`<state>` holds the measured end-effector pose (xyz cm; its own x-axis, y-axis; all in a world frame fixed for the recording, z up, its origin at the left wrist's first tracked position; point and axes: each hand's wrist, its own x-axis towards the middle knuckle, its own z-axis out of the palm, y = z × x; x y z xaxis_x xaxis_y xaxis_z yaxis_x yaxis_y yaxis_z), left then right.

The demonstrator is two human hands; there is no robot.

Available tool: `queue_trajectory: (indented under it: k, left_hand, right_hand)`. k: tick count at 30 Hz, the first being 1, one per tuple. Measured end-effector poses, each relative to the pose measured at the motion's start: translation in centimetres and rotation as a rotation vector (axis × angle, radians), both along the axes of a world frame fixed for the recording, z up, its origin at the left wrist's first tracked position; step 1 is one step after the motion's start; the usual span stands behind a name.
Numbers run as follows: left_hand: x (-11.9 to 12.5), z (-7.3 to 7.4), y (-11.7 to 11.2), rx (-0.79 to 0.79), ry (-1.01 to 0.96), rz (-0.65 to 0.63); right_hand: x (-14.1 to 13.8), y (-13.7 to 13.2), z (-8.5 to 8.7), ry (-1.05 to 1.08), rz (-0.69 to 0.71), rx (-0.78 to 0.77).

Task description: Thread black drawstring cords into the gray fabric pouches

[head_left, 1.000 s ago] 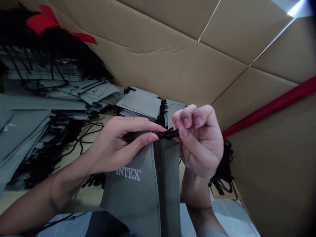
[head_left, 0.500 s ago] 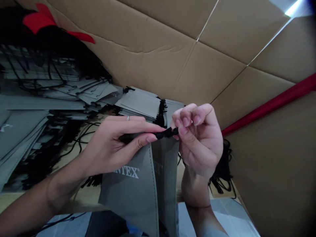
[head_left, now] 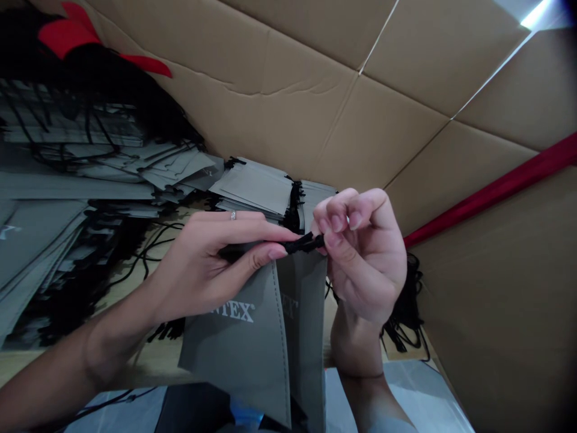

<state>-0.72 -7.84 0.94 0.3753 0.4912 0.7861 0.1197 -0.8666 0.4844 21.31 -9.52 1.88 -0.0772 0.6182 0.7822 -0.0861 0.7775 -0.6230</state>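
Observation:
My left hand (head_left: 216,255), a ring on one finger, pinches the top edge of a grey pouch (head_left: 234,349) between thumb and fingers. White letters ending in "NTEX" are printed on its face, and a stitched seam runs down its side. A second grey panel with similar print hangs just to the right; I cannot tell whether it is the same pouch. Out of the top edge comes a black cord (head_left: 306,242), whose end my right hand (head_left: 363,252) grips between thumb and forefinger. Its other fingers are curled loosely above.
Stacks of grey pouches (head_left: 40,252) with black cords fill the left side. Another stack (head_left: 259,186) stands behind my hands. Black cords (head_left: 408,313) lie in a bundle at right. Cardboard walls (head_left: 293,78) enclose the table, with a red strip (head_left: 491,186) along the right.
The black cord between my fingers has shifted slightly, now looking more like separate strands. Both hands stay almost in the same place.

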Motion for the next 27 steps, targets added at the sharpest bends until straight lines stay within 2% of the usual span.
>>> queue_trajectory:
  k: [6, 10, 13, 17, 23, 27]
  left_hand:
    - [0.3, 0.3, -0.3, 0.001, -0.025, 0.112]
    - [0.7, 0.1, -0.2, 0.003, -0.095, 0.089]
    - [0.9, -0.2, 0.0, 0.039, -0.093, 0.07]
    - [0.6, -0.6, 0.2, 0.104, -0.02, 0.117]
    - [0.0, -0.7, 0.5, 0.144, 0.028, 0.137]
    - [-0.5, -0.6, 0.8, 0.289, 0.079, 0.119]
  right_hand:
    - [0.4, -1.2, 0.4, -0.284, -0.208, 0.058]
    - [0.2, -1.5, 0.3, -0.367, -0.315, 0.08]
    - [0.1, -1.4, 0.3, -0.397, -0.345, 0.129]
    - [0.2, -1.4, 0.4, -0.473, -0.392, 0.195]
    - [0.4, -1.6, 0.5, -0.522, -0.436, 0.179]
    - [0.5, -1.6, 0.5, -0.55, -0.422, 0.188]
